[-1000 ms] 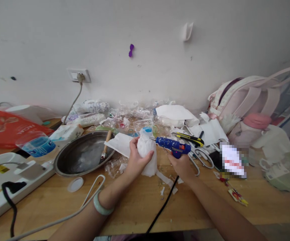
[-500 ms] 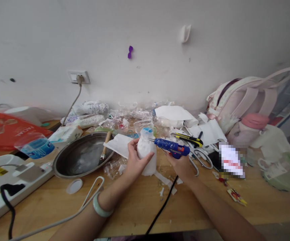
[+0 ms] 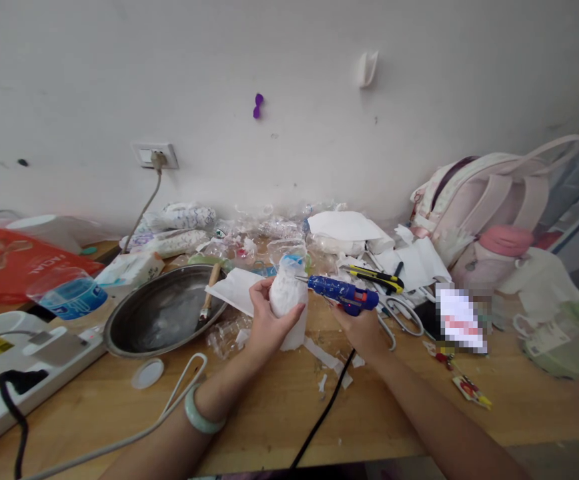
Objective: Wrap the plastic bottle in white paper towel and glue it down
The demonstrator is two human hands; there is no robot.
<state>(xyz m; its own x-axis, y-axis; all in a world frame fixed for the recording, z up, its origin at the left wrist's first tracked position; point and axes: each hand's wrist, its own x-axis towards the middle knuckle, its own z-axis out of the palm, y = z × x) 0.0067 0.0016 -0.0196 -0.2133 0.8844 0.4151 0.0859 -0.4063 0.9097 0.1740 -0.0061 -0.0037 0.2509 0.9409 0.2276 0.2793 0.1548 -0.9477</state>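
Note:
My left hand (image 3: 272, 319) is wrapped round a white, paper-covered bottle (image 3: 289, 293) that stands upright on the wooden table (image 3: 269, 413). Blue shows near the bottle's clear top. A blue glue gun (image 3: 340, 292) is gripped in my right hand (image 3: 362, 328). Its nozzle points left and lies at the bottle's upper part, just above my left thumb; whether it touches is too small to tell. From the gun a black cord runs down to the table's front edge. White paper scraps (image 3: 327, 357) lie right of the bottle's base.
A metal basin (image 3: 142, 327) with a brush (image 3: 209, 297) sits left of my hands. To the right are a yellow-black cutter (image 3: 375, 277), scissors (image 3: 404, 315) and a pink backpack (image 3: 489, 190). Clear plastic bottles lie along the wall. A power strip (image 3: 64, 367) is at the left.
The bottle has tilted or shifted slightly left in my left hand. My right hand and the glue gun are almost unmoved, and the whole view has shifted a little.

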